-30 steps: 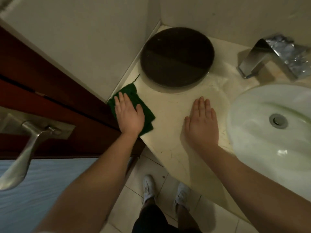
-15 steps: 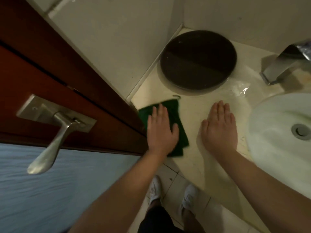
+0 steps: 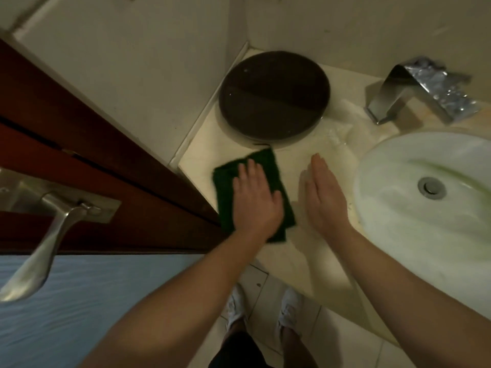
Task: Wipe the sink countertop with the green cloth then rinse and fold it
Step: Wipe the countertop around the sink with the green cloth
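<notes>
The green cloth (image 3: 225,187) is laid flat on the pale countertop (image 3: 297,251), to the left of the white sink (image 3: 393,251) and near the counter's front edge. It is pressed down by the left hand (image 3: 256,205) — the palm is flat, the fingers are stretched out together, and nothing is gripped or pinched. The cloth's edges look a bit blurred, so its folds cannot be made out well.

The right hand (image 3: 324,197) is seen between the cloth and the sink. It is open too, with straight fingers, and nothing is held in it. It is probably resting on the counter, though this is hard to tell.

A dark round disc (image 3: 273,94) is set on the counter behind the cloth, further from the sink's front, in the corner by the wall. A wet shine is seen on the counter between the disc and the sink. A shiny metal tap (image 3: 422,88) is placed behind the sink.

Far left of the sink, a dark red door (image 3: 87,160) with a silver handle (image 3: 39,248) is seen — and white shoes (image 3: 288,312) are seen on the tiled floor below.
</notes>
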The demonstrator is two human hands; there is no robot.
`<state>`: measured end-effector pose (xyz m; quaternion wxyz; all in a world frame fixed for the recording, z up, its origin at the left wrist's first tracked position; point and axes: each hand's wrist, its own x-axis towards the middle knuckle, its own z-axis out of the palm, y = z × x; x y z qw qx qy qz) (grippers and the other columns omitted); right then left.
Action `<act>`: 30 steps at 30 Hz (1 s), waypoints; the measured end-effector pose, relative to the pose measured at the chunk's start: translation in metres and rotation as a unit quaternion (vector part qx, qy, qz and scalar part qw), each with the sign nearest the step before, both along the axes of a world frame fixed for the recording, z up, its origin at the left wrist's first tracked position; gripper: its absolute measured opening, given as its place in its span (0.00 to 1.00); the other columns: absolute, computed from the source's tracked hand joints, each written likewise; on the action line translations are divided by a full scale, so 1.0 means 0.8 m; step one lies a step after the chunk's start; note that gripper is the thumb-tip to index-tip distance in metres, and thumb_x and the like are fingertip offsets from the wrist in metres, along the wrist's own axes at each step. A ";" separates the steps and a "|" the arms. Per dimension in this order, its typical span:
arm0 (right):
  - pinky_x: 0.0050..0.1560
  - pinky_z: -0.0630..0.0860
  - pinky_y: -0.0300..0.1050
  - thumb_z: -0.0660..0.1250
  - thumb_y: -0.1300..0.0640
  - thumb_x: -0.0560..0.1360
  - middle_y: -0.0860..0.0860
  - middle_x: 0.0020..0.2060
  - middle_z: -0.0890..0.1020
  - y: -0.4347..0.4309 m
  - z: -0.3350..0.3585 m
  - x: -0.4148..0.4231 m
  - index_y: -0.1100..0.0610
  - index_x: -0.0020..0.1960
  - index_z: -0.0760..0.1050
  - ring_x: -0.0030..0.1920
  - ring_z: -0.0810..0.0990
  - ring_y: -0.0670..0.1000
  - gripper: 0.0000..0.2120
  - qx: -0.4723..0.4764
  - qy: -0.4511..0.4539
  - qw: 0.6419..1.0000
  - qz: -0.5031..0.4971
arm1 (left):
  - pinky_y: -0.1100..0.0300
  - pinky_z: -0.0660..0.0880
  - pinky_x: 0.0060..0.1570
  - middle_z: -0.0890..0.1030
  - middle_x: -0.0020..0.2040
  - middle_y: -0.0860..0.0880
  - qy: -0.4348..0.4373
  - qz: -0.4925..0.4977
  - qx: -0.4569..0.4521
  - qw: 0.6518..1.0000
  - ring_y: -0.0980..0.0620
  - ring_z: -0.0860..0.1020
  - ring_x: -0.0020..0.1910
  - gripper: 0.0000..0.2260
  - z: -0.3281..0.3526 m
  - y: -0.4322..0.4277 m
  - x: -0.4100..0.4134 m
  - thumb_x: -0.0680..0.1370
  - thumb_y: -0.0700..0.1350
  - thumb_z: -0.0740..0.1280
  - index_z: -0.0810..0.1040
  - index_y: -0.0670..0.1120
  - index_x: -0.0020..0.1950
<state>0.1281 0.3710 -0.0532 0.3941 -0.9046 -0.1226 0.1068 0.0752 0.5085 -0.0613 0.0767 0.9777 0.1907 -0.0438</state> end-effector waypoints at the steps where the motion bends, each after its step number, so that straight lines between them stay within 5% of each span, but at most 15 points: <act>1: 0.73 0.47 0.37 0.50 0.55 0.84 0.51 0.78 0.57 -0.006 0.007 0.000 0.57 0.79 0.53 0.78 0.54 0.48 0.24 0.051 0.035 0.998 -0.024 | 0.43 0.48 0.76 0.49 0.80 0.38 -0.002 -0.036 -0.014 0.999 0.40 0.48 0.79 0.32 0.002 -0.028 -0.006 0.80 0.55 0.49 0.48 0.38 0.79; 7: 0.65 0.51 0.19 0.53 0.60 0.83 0.45 0.74 0.63 -0.062 0.027 -0.018 0.55 0.77 0.59 0.71 0.58 0.35 0.22 0.096 0.053 0.990 -0.092 | 0.46 0.43 0.77 0.48 0.80 0.43 0.012 -0.220 -0.076 0.973 0.43 0.43 0.79 0.32 0.015 -0.131 -0.021 0.80 0.54 0.52 0.44 0.43 0.80; 10: 0.74 0.50 0.37 0.55 0.59 0.81 0.53 0.77 0.61 -0.080 0.026 -0.043 0.59 0.78 0.57 0.77 0.54 0.49 0.26 -0.056 -0.043 0.994 -0.088 | 0.50 0.49 0.77 0.56 0.79 0.46 -0.024 -0.213 -0.243 0.946 0.48 0.51 0.79 0.25 0.021 -0.114 -0.016 0.82 0.47 0.52 0.55 0.43 0.79; 12: 0.77 0.51 0.49 0.58 0.54 0.78 0.58 0.77 0.61 -0.069 0.031 -0.060 0.61 0.77 0.57 0.78 0.54 0.56 0.30 -0.151 -0.106 0.983 -0.019 | 0.57 0.57 0.74 0.66 0.74 0.52 -0.069 -0.089 -0.439 0.892 0.56 0.62 0.74 0.23 0.034 -0.084 -0.020 0.80 0.39 0.56 0.64 0.45 0.76; 13: 0.77 0.51 0.53 0.58 0.50 0.77 0.58 0.77 0.60 -0.056 0.030 -0.070 0.62 0.77 0.56 0.78 0.54 0.58 0.33 -0.183 -0.123 0.975 0.033 | 0.59 0.62 0.71 0.70 0.70 0.54 -0.113 -0.023 -0.466 0.877 0.57 0.67 0.69 0.23 0.040 -0.069 -0.022 0.78 0.38 0.57 0.68 0.46 0.73; 17: 0.77 0.46 0.54 0.50 0.38 0.77 0.56 0.78 0.55 -0.017 0.001 -0.103 0.59 0.79 0.53 0.79 0.50 0.56 0.37 -0.252 -0.114 0.953 0.122 | 0.62 0.67 0.65 0.75 0.66 0.50 -0.177 0.080 -0.403 0.894 0.57 0.72 0.63 0.19 0.053 -0.026 -0.031 0.78 0.39 0.59 0.73 0.47 0.69; 24: 0.76 0.50 0.45 0.53 0.54 0.83 0.53 0.75 0.66 -0.013 -0.004 -0.081 0.56 0.75 0.65 0.77 0.59 0.53 0.21 -0.199 -0.075 0.974 0.078 | 0.61 0.68 0.58 0.75 0.62 0.53 -0.117 -0.032 -0.368 0.922 0.52 0.73 0.63 0.16 0.047 -0.026 -0.029 0.81 0.41 0.59 0.71 0.47 0.69; 27: 0.67 0.60 0.35 0.56 0.57 0.83 0.53 0.69 0.75 -0.033 0.019 -0.085 0.57 0.70 0.72 0.69 0.72 0.52 0.18 -0.111 -0.030 0.993 -0.022 | 0.52 0.54 0.75 0.60 0.78 0.47 -0.003 -0.126 -0.261 0.957 0.46 0.54 0.78 0.23 0.031 -0.037 -0.021 0.84 0.49 0.52 0.58 0.46 0.78; 30: 0.53 0.69 0.35 0.55 0.56 0.83 0.57 0.54 0.83 -0.063 0.055 -0.087 0.62 0.59 0.79 0.55 0.80 0.56 0.16 0.096 0.080 0.973 -0.194 | 0.47 0.46 0.77 0.51 0.80 0.45 0.036 -0.145 -0.169 0.974 0.44 0.46 0.79 0.26 0.022 -0.052 -0.018 0.83 0.54 0.46 0.52 0.45 0.80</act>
